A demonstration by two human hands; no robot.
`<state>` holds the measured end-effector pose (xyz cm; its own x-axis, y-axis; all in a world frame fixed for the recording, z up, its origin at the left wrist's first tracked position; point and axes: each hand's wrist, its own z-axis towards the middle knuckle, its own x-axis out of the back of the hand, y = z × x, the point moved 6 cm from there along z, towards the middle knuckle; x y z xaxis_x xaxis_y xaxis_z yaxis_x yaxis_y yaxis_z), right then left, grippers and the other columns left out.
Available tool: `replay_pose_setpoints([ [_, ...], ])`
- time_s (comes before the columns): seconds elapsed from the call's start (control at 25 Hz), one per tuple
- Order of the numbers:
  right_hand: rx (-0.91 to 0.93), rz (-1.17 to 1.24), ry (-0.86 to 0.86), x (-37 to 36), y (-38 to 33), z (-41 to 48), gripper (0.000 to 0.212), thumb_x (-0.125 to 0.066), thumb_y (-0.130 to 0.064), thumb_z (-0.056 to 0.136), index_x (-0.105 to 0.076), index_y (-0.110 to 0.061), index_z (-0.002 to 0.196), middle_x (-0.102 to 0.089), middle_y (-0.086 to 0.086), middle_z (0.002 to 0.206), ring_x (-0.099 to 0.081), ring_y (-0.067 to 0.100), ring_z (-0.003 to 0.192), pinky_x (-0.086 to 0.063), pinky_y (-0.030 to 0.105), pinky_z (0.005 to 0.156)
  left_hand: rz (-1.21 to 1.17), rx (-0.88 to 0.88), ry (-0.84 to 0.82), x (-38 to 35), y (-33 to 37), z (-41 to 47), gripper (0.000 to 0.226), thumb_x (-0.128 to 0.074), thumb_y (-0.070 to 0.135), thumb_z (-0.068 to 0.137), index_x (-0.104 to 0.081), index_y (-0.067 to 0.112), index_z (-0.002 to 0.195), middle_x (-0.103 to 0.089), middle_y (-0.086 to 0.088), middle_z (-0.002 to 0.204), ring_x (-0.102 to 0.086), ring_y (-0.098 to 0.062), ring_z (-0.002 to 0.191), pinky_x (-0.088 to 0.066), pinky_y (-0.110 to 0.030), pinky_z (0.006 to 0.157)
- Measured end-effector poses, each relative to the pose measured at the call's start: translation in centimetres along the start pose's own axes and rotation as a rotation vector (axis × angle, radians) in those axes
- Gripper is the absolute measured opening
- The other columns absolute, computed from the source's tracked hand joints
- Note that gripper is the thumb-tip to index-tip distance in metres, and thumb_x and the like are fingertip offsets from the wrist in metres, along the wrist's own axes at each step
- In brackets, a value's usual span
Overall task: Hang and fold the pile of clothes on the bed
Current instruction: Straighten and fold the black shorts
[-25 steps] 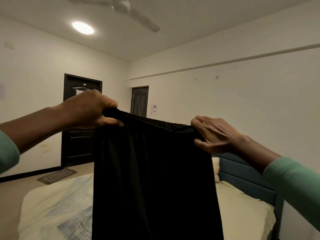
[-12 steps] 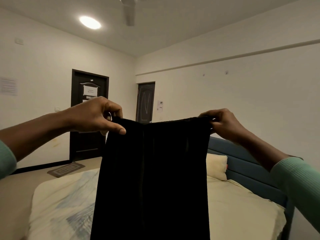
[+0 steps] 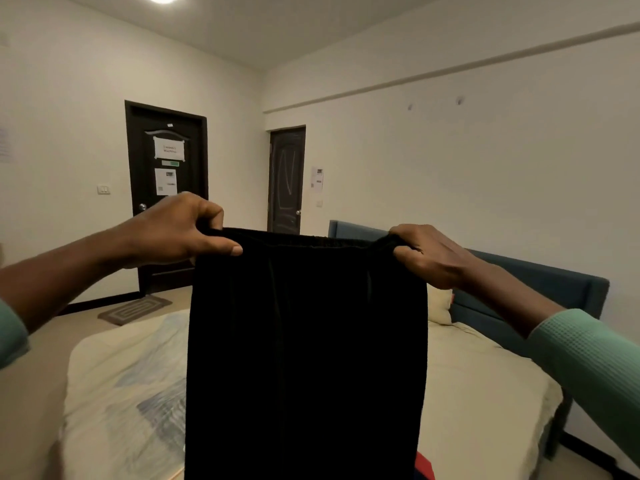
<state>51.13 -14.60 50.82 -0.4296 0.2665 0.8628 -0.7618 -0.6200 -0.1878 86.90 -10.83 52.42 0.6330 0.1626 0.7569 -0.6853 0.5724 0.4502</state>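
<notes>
A pair of black trousers [image 3: 304,358] hangs straight down in front of me, held up by its elastic waistband. My left hand [image 3: 176,230] pinches the waistband's left corner, thumb in front. My right hand [image 3: 429,254] grips the right corner. Both hands are at about the same height and the waistband is stretched flat between them. Below lies the bed [image 3: 478,393] with a cream sheet. A bit of red and blue cloth [image 3: 424,467] peeks out at the trousers' lower right; the rest of the pile is hidden behind the trousers.
A blue headboard [image 3: 540,282] runs along the right wall with a cream pillow [image 3: 438,304] against it. Two dark doors [image 3: 166,188] stand at the far side, with a floor mat [image 3: 135,308] before the left one.
The trousers have been lowered slightly and held squarer, with the waistband pulled straighter. My view has tilted down, so more of the bed and headboard shows.
</notes>
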Motion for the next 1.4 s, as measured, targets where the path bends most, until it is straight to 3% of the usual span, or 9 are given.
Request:
replay_pose_setpoints([
  [0.12,-0.073,0.189,-0.049,-2.0,1.9,0.6,0.065,-0.041,-0.063,0.104,-0.064,-0.005,0.090,-0.053,0.008,0.075,-0.046,0.014,0.067,-0.033,0.033,0.064,-0.198,0.071,-0.001,-0.5,-1.7,1.0,0.054,-0.091,0.067,0.053,-0.067,0.025,0.078,-0.067,-0.003,0.072,-0.062,-0.015,0.064,-0.050,-0.022,0.053],
  [0.2,-0.185,0.450,-0.099,-3.2,4.2,1.1,0.063,-0.051,-0.057,0.097,-0.067,0.004,0.095,-0.051,0.008,0.074,-0.051,0.014,0.068,-0.037,0.029,0.063,-0.289,0.167,-0.033,-1.7,-3.1,1.8,0.072,-0.093,0.069,0.049,-0.066,0.018,0.092,-0.065,-0.001,0.075,-0.058,-0.011,0.062,-0.047,-0.020,0.052],
  [0.32,-0.317,0.859,-0.206,-4.9,7.8,1.4,0.044,-0.071,-0.039,0.092,-0.064,0.004,0.096,-0.055,0.008,0.074,-0.055,0.013,0.066,-0.041,0.020,0.057,-0.436,0.383,-0.229,-4.1,-4.7,2.2,0.049,-0.091,0.038,0.074,-0.073,0.009,0.108,-0.071,-0.011,0.097,-0.069,-0.013,0.075,-0.053,-0.021,0.059],
  [0.44,-0.460,1.144,-0.360,-9.4,11.5,1.2,0.030,-0.079,-0.021,0.088,-0.069,0.000,0.108,-0.070,0.010,0.095,-0.068,0.018,0.086,-0.058,0.025,0.067,-0.584,0.484,-0.411,-9.1,-6.7,2.5,0.024,-0.082,0.031,0.088,-0.079,0.007,0.091,-0.069,-0.011,0.082,-0.066,-0.015,0.067,-0.052,-0.022,0.058],
  [0.6,-0.946,1.378,-0.256,-23.8,17.6,-4.2,0.039,-0.074,-0.014,0.091,-0.069,0.006,0.125,-0.076,0.016,0.104,-0.076,0.022,0.084,-0.064,0.030,0.068,-1.063,0.941,-0.058,-23.6,-15.5,0.5,0.046,-0.079,0.034,0.089,-0.071,-0.002,0.118,-0.070,-0.027,0.125,-0.074,-0.030,0.097,-0.061,-0.040,0.086],
  [0.72,-1.234,1.654,-0.114,-34.7,17.0,-10.7,0.025,-0.070,-0.012,0.095,-0.071,0.005,0.113,-0.076,0.018,0.090,-0.075,0.026,0.073,-0.064,0.034,0.062,-1.292,1.272,0.283,-36.5,-17.6,-4.4,0.033,-0.075,0.034,0.093,-0.073,0.003,0.104,-0.075,-0.019,0.107,-0.071,-0.027,0.076,-0.060,-0.036,0.069],
  [0.84,-1.295,1.742,0.003,-40.4,13.4,-14.4,0.017,-0.064,0.003,0.095,-0.070,0.005,0.111,-0.075,0.016,0.086,-0.073,0.024,0.071,-0.062,0.030,0.060,-1.128,1.336,0.481,-44.2,-15.1,-7.8,0.020,-0.080,0.023,0.091,-0.068,0.010,0.082,-0.053,-0.002,0.057,-0.045,-0.008,0.039,-0.040,-0.019,0.039],
  [1.08,-1.243,1.625,0.094,-41.4,9.4,-15.0,0.027,-0.074,0.006,0.089,-0.068,-0.001,0.115,-0.078,0.022,0.101,-0.077,0.037,0.093,-0.062,0.046,0.088,-0.458,0.980,0.432,-45.2,-10.9,-8.3,0.015,-0.081,0.028,0.089,-0.073,0.026,0.102,-0.073,0.008,0.071,-0.071,-0.006,0.066,-0.058,-0.028,0.067],
  [1.4,-0.992,1.421,0.031,-41.8,8.0,-11.9,0.022,-0.069,-0.002,0.097,-0.070,-0.016,0.113,-0.081,0.003,0.099,-0.078,0.022,0.096,-0.061,0.039,0.091,0.174,0.640,0.367,-42.9,-10.8,-8.0,0.018,-0.076,0.025,0.091,-0.073,0.021,0.108,-0.066,0.009,0.095,-0.058,-0.003,0.072,-0.040,-0.008,0.065],
])
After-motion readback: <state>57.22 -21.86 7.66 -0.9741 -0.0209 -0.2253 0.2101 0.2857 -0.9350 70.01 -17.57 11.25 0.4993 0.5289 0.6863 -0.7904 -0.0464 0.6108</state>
